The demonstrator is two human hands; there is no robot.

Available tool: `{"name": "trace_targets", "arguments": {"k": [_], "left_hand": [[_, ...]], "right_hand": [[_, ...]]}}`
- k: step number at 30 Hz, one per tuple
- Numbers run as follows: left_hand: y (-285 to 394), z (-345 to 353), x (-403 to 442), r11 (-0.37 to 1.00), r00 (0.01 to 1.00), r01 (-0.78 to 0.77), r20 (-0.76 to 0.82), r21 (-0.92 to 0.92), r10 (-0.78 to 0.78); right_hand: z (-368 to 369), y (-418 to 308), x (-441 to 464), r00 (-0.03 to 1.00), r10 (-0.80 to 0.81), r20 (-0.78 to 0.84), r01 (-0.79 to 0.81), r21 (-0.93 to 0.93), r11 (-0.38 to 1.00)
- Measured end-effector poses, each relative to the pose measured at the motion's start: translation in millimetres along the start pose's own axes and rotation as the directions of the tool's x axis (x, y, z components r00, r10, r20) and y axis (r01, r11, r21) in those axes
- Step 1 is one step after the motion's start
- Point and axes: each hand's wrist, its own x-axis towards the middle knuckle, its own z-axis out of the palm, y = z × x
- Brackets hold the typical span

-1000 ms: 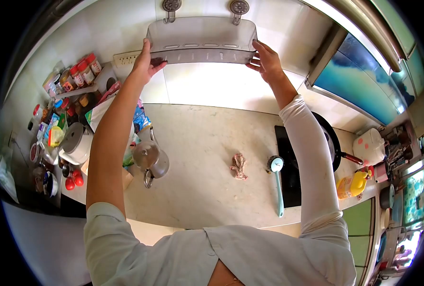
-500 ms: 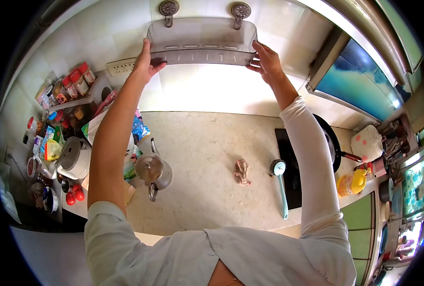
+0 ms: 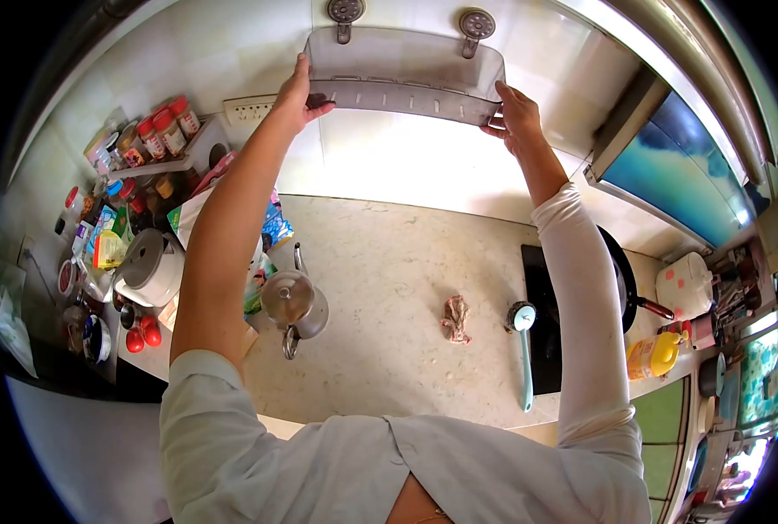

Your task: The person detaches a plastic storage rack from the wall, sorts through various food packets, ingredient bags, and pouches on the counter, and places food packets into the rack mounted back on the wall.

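Up against the tiled wall is a translucent grey plastic storage rack (image 3: 406,65), long and shallow with slots along its bottom. My left hand (image 3: 300,94) grips its left end, the fingers partly hidden by the rack. At the other end my right hand (image 3: 515,118) is closed on the rack's side, thumb up and fingers beneath. Two round wall hooks, the left hook (image 3: 345,12) and the right hook (image 3: 476,26), are fixed to the tiles at the rack's upper back edge. Whether the rack hangs on them I cannot tell.
On the counter (image 3: 380,288) stand a metal pot with a spout (image 3: 293,301), a crumpled cloth-like piece (image 3: 456,319) and a blue-handled brush (image 3: 526,358). A pan (image 3: 620,279) and a yellow bottle (image 3: 655,355) are right; spice jars (image 3: 169,129) and a rice cooker (image 3: 150,266) left.
The whole view has shifted and tilted slightly, so the scene sits further right. Both hands keep hold of the rack, which stays about the same against the hooks.
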Motion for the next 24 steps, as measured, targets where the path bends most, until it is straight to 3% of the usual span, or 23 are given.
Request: {"name": "trace_targets", "arguments": {"k": [14, 17, 20, 21, 23, 24], "left_hand": [[-5.8, -1.6, 3.3, 0.999, 1.0, -0.02, -0.016, 0.034, 0.02], [-3.5, -1.8, 3.2, 0.999, 1.0, 0.006, -0.025, 0.053, -0.004], [-1.9, -3.9, 4.5, 0.994, 0.998, 0.067, -0.01, 0.091, -0.067], [0.4, -4.1, 4.3, 0.988, 0.994, 0.105, 0.004, 0.109, -0.106], [3.7, -4.6, 5.1, 0.981, 0.993, 0.112, 0.011, 0.158, -0.115], [4.9, -6.1, 6.2, 0.974, 0.987, 0.152, 0.027, 0.168, -0.158]], "right_hand": [[9.1, 7.6, 8.2, 0.995, -0.036, -0.091, 0.023, -0.139, 0.99], [13.5, 9.6, 10.0, 0.971, -0.119, -0.207, 0.081, -0.185, 0.979], [11.6, 4.0, 17.3, 0.974, -0.134, -0.183, 0.046, -0.419, 0.907], [8.8, -3.5, 16.9, 0.983, -0.134, -0.124, 0.038, -0.579, 0.814], [12.2, -4.8, 21.2, 0.922, -0.378, -0.089, 0.146, -0.824, 0.548], [13.6, -4.5, 21.4, 0.921, -0.378, -0.099, 0.137, -0.825, 0.549]]}}
